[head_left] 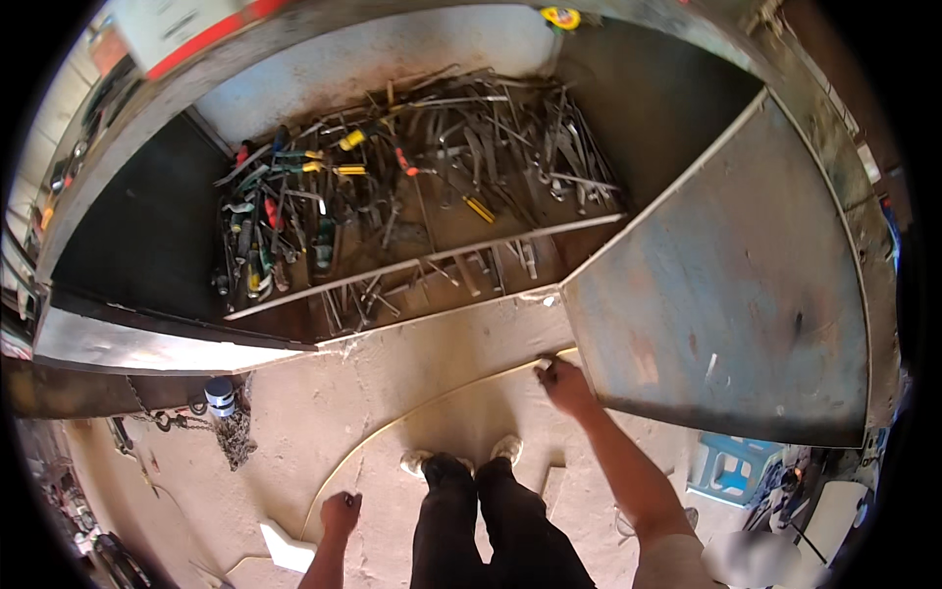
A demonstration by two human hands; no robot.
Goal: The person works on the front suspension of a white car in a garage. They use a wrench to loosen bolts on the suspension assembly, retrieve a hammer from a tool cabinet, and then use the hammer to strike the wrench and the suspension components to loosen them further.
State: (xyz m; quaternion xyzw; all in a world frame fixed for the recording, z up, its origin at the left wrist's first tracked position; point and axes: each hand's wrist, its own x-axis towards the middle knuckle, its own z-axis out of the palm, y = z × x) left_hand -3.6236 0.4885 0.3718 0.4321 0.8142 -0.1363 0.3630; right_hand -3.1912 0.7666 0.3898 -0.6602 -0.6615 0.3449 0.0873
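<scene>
My right hand (566, 387) reaches forward with bent fingers, close to the near left corner of an open metal cabinet door (726, 285). Its fingertips look dark, and whatever they may hold is too small to make out. Lower and to the left, my left hand (340, 512) is curled closed, with nothing showing in it. A thin yellow hose (422, 404) curves over the floor, passing near my left hand and behind my right fingers. Ahead, the open cabinet holds a jumbled heap of hand tools: wrenches, screwdrivers with a yellow handle (479, 209), and pliers (294, 155).
A metal rail (432, 263) divides the tool compartment. A chain (233, 432) and a blue-and-white can (220, 393) are at the left. A blue plastic stool (731, 466) stands at right. A white piece (287, 547) lies near my left hand. A yellow tape measure (560, 18) sits above.
</scene>
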